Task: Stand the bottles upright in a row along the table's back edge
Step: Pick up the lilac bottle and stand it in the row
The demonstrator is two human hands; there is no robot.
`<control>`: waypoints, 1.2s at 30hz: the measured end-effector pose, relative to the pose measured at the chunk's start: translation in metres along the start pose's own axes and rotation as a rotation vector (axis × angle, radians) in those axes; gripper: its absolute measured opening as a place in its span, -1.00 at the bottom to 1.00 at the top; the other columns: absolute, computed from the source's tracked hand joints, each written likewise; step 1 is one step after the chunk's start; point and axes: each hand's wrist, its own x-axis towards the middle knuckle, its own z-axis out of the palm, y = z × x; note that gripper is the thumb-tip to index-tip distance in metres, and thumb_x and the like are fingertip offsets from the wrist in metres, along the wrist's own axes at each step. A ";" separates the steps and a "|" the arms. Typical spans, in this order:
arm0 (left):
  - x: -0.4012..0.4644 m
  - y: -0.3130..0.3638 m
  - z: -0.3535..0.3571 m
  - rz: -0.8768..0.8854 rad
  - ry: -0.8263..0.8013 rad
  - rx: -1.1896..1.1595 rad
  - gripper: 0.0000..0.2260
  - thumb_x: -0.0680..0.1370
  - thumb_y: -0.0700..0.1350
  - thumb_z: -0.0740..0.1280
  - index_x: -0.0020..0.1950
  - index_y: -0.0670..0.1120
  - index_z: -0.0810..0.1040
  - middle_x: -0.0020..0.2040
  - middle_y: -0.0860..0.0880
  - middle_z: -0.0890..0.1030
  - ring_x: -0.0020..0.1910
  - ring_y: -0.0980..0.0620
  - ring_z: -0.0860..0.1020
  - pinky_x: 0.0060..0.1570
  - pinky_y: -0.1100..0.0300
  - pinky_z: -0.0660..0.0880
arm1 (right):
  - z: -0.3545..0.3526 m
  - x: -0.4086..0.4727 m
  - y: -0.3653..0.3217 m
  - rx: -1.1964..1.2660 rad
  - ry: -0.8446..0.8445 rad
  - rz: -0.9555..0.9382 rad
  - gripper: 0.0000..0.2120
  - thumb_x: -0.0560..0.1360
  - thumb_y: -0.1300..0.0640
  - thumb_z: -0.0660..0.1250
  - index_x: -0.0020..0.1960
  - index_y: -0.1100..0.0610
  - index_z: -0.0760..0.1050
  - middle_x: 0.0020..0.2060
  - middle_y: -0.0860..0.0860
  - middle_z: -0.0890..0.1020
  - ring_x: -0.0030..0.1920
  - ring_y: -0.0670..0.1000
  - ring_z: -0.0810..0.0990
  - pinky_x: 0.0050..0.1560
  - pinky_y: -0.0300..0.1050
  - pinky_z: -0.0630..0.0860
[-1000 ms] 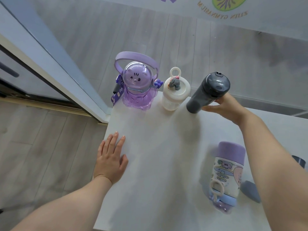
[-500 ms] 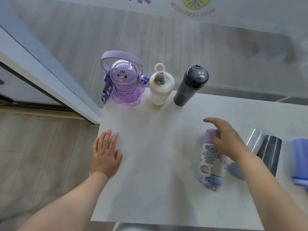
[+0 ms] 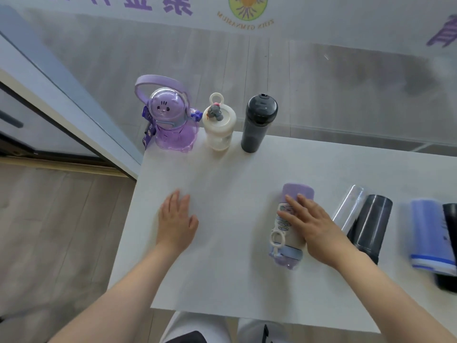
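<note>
Lying on white table: printed purple-capped bottle, probably light, smooth, roll-prone; right hand fingers draped over mid-body, best grasp; left hand flat, released.

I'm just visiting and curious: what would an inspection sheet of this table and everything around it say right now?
Surface: white table, pale and matte.
Job's things: purple bear bottle, white bottle and dark grey bottle stand upright along the back edge; cartoon bottle, clear bottle, black bottle and blue bottle lie flat.
Clutter: nothing seen.
Grips: left hand flat on the table; right hand rests on the cartoon bottle.
Cables: nothing seen.
Surroundings: wood-look floor, glass panel behind.
</note>
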 end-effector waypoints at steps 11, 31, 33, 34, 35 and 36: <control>-0.086 0.145 0.025 0.198 -0.519 -0.771 -0.55 0.54 -0.08 0.30 0.40 0.15 0.29 0.26 0.11 0.50 0.15 0.16 0.54 0.18 0.23 0.47 | 0.005 -0.008 0.012 -0.012 0.005 -0.070 -0.03 0.01 0.27 0.58 0.37 0.05 0.32 0.32 0.22 0.51 0.21 0.38 0.54 0.10 0.36 0.50; -0.110 0.223 -0.024 0.196 -0.084 -0.880 -0.62 0.42 0.22 0.34 0.22 0.23 0.44 0.15 0.11 0.43 0.09 0.09 0.54 0.09 0.16 0.55 | -0.028 -0.048 0.044 0.925 -0.051 0.126 -0.16 0.27 -0.07 0.59 0.40 -0.11 0.19 0.17 -0.16 0.50 0.07 -0.30 0.54 0.00 -0.42 0.46; -0.101 0.232 -0.032 0.168 -0.065 -0.829 -0.63 0.39 0.29 0.30 0.16 0.28 0.44 0.14 0.14 0.44 0.03 0.17 0.54 0.08 0.16 0.54 | -0.023 -0.050 0.041 0.970 -0.029 0.142 -0.21 0.32 -0.10 0.54 0.39 -0.09 0.15 0.16 -0.13 0.50 0.04 -0.23 0.57 -0.02 -0.30 0.54; -0.096 0.237 -0.035 0.151 -0.062 -0.803 -0.64 0.37 0.33 0.28 0.14 0.30 0.44 0.13 0.16 0.45 0.00 0.20 0.55 0.08 0.17 0.53 | -0.021 -0.050 0.039 0.995 -0.005 0.147 -0.22 0.34 -0.11 0.51 0.41 -0.08 0.14 0.20 -0.12 0.49 0.08 -0.17 0.57 0.02 -0.21 0.55; -0.091 0.242 -0.039 0.135 -0.062 -0.785 -0.63 0.35 0.36 0.27 0.10 0.31 0.45 0.11 0.16 0.46 -0.03 0.22 0.55 0.07 0.19 0.53 | -0.018 -0.050 0.036 1.010 0.028 0.153 -0.21 0.36 -0.10 0.49 0.44 -0.08 0.14 0.25 -0.11 0.46 0.14 -0.14 0.55 0.07 -0.17 0.54; -0.087 0.248 -0.041 0.118 -0.063 -0.772 -0.63 0.33 0.39 0.26 0.08 0.31 0.45 0.09 0.16 0.46 -0.06 0.23 0.55 0.05 0.20 0.53 | -0.017 -0.048 0.033 1.017 0.071 0.163 -0.21 0.36 -0.09 0.48 0.46 -0.07 0.15 0.29 -0.11 0.43 0.21 -0.14 0.50 0.12 -0.19 0.51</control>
